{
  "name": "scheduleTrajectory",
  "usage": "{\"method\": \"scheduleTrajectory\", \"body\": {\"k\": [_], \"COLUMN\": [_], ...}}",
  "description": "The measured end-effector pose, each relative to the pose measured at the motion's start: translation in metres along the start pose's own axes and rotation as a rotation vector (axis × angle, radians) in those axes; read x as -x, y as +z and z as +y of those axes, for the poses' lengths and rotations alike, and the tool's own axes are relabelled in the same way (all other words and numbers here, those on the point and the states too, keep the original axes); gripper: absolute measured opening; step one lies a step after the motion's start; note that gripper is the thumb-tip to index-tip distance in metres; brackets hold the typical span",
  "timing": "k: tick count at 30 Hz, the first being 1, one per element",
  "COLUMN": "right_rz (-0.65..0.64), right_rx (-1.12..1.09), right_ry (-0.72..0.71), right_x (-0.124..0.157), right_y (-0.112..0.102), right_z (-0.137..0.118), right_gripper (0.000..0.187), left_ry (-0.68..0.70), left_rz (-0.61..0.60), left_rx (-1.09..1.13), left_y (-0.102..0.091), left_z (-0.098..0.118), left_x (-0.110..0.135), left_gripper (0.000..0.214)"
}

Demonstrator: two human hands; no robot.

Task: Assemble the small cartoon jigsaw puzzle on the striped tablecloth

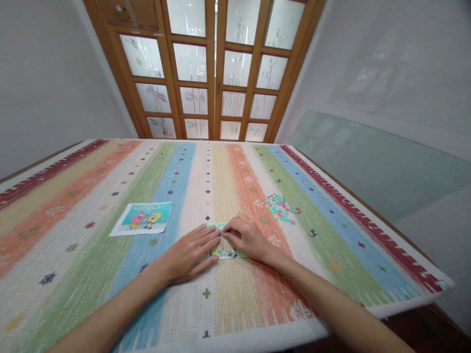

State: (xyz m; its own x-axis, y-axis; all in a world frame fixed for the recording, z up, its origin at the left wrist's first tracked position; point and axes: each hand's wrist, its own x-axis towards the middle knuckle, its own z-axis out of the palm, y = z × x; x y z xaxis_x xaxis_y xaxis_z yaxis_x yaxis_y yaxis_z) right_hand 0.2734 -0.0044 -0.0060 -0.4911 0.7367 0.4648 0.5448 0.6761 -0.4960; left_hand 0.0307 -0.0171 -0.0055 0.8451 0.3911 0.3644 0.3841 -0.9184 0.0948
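Note:
A partly assembled jigsaw puzzle (225,253) lies on the striped cloth in front of me, mostly hidden under my hands. My left hand (193,254) rests flat on its left side, fingers stretched out and pressing down. My right hand (246,237) covers its right side with fingers curled, the tips pinched at the puzzle's upper edge; whether a piece is between them I cannot make out. A heap of loose puzzle pieces (280,207) sits a little beyond my right hand.
A printed cartoon reference picture (144,218) lies to the left on the blue stripe. The striped cloth (91,255) covers the whole table. Wooden doors with frosted glass (215,73) stand behind; a glass pane (368,162) leans at the right.

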Motion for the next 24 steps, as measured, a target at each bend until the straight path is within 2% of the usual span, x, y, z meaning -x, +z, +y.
{"method": "scheduleTrajectory", "body": {"k": [3,24], "right_rz": [-0.007,0.005], "right_rx": [0.019,0.133], "right_ry": [-0.001,-0.010], "right_x": [-0.0001,0.0027], "right_y": [-0.0009,0.0018], "right_z": [-0.0005,0.0040], "right_gripper": [0.006,0.005], "left_ry": [-0.007,-0.006], "left_rz": [-0.031,-0.025], "left_rx": [-0.007,0.003], "left_y": [-0.0008,-0.0038], "left_z": [0.0001,-0.0005], "left_x": [0.0005,0.0008], "left_gripper": [0.044,0.043]}}
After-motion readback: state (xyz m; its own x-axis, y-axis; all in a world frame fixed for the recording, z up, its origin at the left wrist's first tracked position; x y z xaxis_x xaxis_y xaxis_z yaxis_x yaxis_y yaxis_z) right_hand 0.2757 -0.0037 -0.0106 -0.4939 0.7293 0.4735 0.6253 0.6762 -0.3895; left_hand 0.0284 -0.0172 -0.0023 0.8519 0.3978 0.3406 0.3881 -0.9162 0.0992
